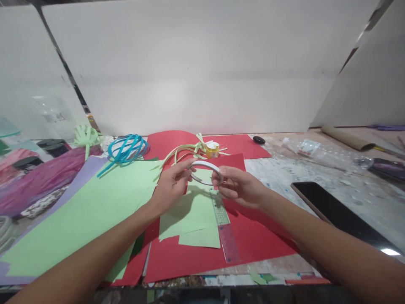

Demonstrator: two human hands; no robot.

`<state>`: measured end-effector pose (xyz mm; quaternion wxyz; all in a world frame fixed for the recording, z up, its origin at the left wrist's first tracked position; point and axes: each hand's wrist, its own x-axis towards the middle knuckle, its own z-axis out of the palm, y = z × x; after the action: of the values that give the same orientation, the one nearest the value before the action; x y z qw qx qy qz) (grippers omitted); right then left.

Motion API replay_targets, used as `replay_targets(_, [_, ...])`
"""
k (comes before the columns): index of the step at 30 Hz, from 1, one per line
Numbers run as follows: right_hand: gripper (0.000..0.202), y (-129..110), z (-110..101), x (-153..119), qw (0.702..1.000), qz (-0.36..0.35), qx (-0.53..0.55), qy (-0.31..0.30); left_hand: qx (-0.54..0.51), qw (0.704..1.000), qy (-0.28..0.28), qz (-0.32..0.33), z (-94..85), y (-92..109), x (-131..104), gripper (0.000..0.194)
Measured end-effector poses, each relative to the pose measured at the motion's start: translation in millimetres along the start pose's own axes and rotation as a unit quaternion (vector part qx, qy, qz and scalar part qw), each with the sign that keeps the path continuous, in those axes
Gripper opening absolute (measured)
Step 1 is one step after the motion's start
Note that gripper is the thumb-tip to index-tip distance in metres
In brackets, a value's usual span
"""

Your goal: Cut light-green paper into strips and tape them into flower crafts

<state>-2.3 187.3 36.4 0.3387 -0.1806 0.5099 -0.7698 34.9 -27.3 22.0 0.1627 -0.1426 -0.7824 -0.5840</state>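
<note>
Both hands (172,181) hold tape roll (209,164), hole twd cam, long axis L-R.

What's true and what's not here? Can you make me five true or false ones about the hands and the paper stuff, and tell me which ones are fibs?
1. The left hand and the right hand both hold the white ring. True.
2. The phone is on the right side of the table. True.
3. The blue strips are on top of the phone. False: they are far to the left of it, by the far end of the big green sheet.
4. The yellow jar is closer to the person than the white ring. False: it is beyond the ring.
5. Red paper lies under part of the ruler. True.
</note>
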Motion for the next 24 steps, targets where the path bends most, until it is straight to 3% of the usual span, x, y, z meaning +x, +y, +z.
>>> replay_targets(6, [0.016,-6,3,-4,0.997,-0.013,-0.033,-0.074,-0.075,0.996,-0.013,-0.041,3.1,-2,3,0.033])
replay_targets(10, [0.02,-4,6,-3,0.998,0.007,-0.036,-0.058,-0.016,1.0,-0.016,-0.015,3.3,-1,2,0.029])
replay_targets(13, [0.016,-2,10,-4,0.998,0.007,-0.054,-0.033,0.108,0.992,0.019,0.064,2.6,3,-2,0.03])
replay_targets(16, [0.012,-1,14,-6,0.994,0.002,-0.11,-0.016,0.225,0.954,0.033,0.196,1.1,6,-5,0.038])
replay_targets(19, [0.013,2,17,-7,0.983,-0.013,-0.184,-0.004,0.259,0.927,-0.039,0.27,-1.0,7,-8,0.042])
replay_targets(24, [0.018,6,13,-6,0.974,-0.03,-0.224,-0.017,0.256,0.918,-0.1,0.288,-3.2,7,-10,0.037])
